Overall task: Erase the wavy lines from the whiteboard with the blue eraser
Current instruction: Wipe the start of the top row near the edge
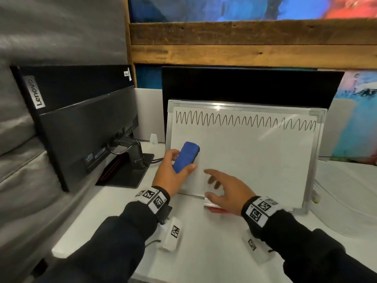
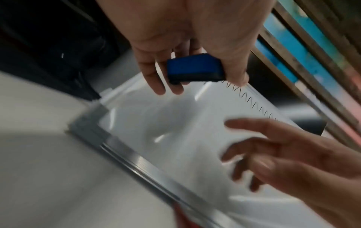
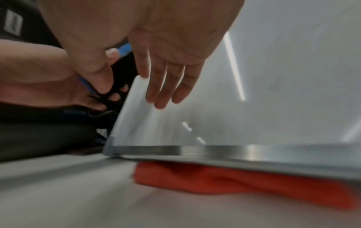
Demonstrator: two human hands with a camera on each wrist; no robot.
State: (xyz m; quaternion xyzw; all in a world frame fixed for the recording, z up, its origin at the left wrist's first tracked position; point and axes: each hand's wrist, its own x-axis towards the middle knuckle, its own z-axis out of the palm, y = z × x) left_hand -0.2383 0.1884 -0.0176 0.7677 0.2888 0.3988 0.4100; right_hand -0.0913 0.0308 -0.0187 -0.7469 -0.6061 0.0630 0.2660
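Observation:
A whiteboard [image 1: 255, 160] in a metal frame leans back against a dark screen, with one black wavy line [image 1: 244, 121] running across its top. My left hand [image 1: 173, 168] grips the blue eraser [image 1: 186, 156] by its long sides, just off the board's lower left area. In the left wrist view the eraser [image 2: 195, 68] shows a blue body over a black felt face, with the whiteboard [image 2: 175, 131] beyond it. My right hand [image 1: 222, 189] hovers with fingers spread over the board's bottom edge. The right wrist view shows its straight fingers [image 3: 168, 86] above the whiteboard [image 3: 273, 100].
A black Lenovo monitor [image 1: 81, 123] on a stand sits left of the board, its back towards me. A red object [image 3: 234, 179] lies under the board's bottom rail. White desk [image 1: 204, 252] stretches in front. Clear plastic wrap [image 1: 346, 201] lies at the right.

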